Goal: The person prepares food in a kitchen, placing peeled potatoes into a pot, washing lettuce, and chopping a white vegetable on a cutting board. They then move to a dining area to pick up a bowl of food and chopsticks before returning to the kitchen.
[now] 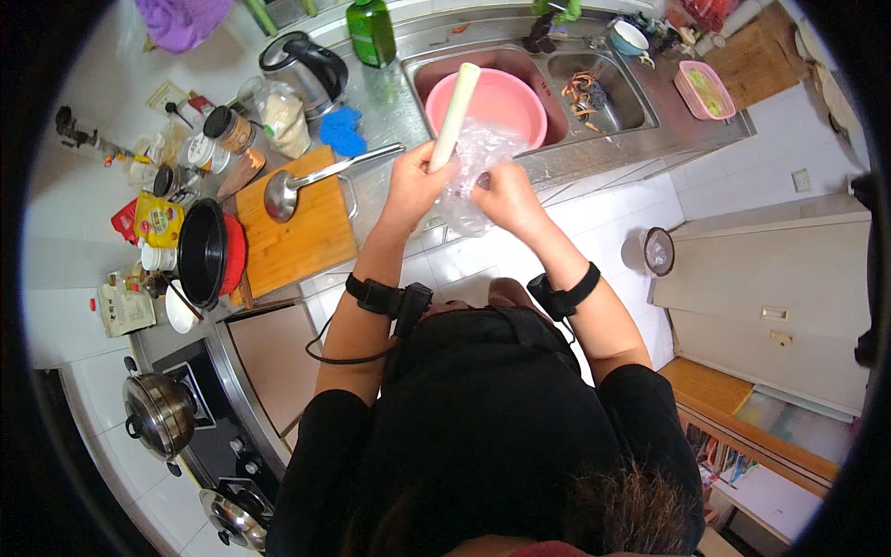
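A long, pale green vegetable stem (455,115) stands tilted in my left hand (414,182), its cut end pointing away from me. My right hand (511,198) has its fingers closed on a crumpled clear plastic bag (480,157). The bag lies between both hands, and its near part hangs below them. Whether my left fingers also grip the bag I cannot tell. Just beyond the hands, a pink basin (511,97) sits in the larger bowl of the steel sink (415,69), partly hidden by the stem and bag.
A bamboo cutting board (306,244) with a steel ladle (282,197) lies left. Near it stand a black pot (202,254), an electric kettle (306,73) and a blue cloth (342,132). Peelings (581,97) lie in the smaller sink bowl. A waste bin (647,252) stands on the floor.
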### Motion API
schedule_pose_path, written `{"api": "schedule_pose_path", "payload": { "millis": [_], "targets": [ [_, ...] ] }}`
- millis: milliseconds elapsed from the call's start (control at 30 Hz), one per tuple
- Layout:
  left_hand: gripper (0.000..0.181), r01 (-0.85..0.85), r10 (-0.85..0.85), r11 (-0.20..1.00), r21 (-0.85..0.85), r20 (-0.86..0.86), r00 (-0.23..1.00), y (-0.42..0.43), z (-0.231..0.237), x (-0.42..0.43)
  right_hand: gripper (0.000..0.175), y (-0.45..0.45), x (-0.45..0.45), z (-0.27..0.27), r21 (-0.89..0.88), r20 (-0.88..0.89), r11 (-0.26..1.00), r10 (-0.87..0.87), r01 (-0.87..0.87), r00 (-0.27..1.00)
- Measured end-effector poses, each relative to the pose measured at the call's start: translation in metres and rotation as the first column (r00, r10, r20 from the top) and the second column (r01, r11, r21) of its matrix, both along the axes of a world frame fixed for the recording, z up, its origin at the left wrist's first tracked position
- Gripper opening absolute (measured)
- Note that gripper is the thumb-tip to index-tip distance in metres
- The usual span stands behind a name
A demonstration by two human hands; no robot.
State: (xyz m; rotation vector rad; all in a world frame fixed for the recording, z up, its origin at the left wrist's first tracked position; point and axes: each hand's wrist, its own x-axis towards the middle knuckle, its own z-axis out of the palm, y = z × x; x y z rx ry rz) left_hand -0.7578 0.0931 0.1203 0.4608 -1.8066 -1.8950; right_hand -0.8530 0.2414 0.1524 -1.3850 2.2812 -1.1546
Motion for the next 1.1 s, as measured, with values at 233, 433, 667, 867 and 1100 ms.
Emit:
{"api": "schedule_pose_path", "payload": {
  "millis": [233,433,667,867,1100],
  "targets": [
    [0.017,-0.152,0.141,0.987,0.056,0.166,0.976,0.089,0.014,-0.071,0.100,0.142,-0.054,0.016,-0.207,-0.332,0.978,-0.090,0.021,0.939],
    [0.020,0.049,-0.043,0.998,-0.033,0.167,0.985,0.238,0.022,-0.177,0.063,0.262,-0.156,-0.010,-0.067,-0.070,0.991,-0.119,0.114,0.990],
    [0.034,0.243,-0.216,0.930,0.276,-0.124,0.969,0.345,0.033,-0.264,0.024,0.378,-0.260,-0.023,-0.206,0.612,0.912,-0.163,0.354,0.774],
    [0.031,0.399,-0.398,0.917,0.000,0.077,0.914,0.368,0.012,-0.346,0.025,0.407,-0.315,-0.019,-0.127,0.706,0.972,-0.052,0.198,0.706],
    [0.021,0.465,-0.499,0.857,0.222,0.129,0.857,0.412,-0.013,-0.438,0.056,0.454,-0.373,-0.024,-0.261,0.454,0.706,-0.512,0.658,0.729]
  ]
}}
